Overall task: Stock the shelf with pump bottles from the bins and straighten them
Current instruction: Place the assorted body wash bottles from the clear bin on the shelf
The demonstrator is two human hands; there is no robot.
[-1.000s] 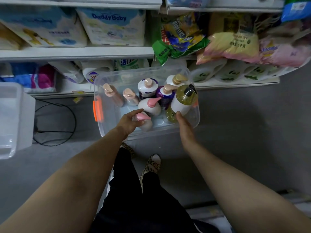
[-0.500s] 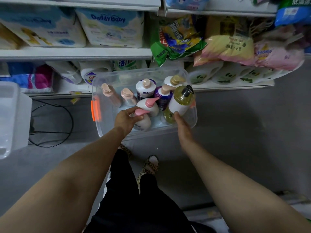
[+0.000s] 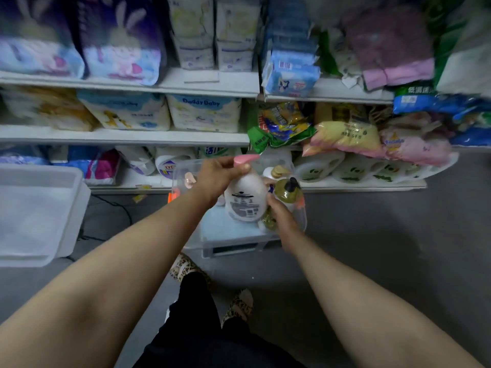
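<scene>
The shelving (image 3: 127,136) fills the wall ahead, three tiers packed with soft goods: bunny-printed packs on top, and below them white diaper packs (image 3: 204,112), one reading "Daddy Baby". To the right lie slumped bags, a yellow-and-pink one (image 3: 345,136) with Chinese print too blurred to read, and a blue pack (image 3: 414,98) with Chinese characters at the far right. White jugs line the lowest shelf.

On the floor at the left stands a big translucent tub (image 3: 39,213); I cannot tell what it holds. Straight ahead sits the clear bin (image 3: 239,240) with orange latches, and pump bottles stand in it, mostly hidden by the hands: a gold-capped one (image 3: 279,171) at the back and peach-capped ones (image 3: 189,179) at the left.

The left hand (image 3: 220,179) has its grip curled round the neck of a white pump bottle (image 3: 245,200) with a pink pump and a dark printed label, unreadable, held up over the bin. The right hand (image 3: 281,216) grips a yellow-green bottle (image 3: 288,192) with a black pump, touching the white one's side.
</scene>
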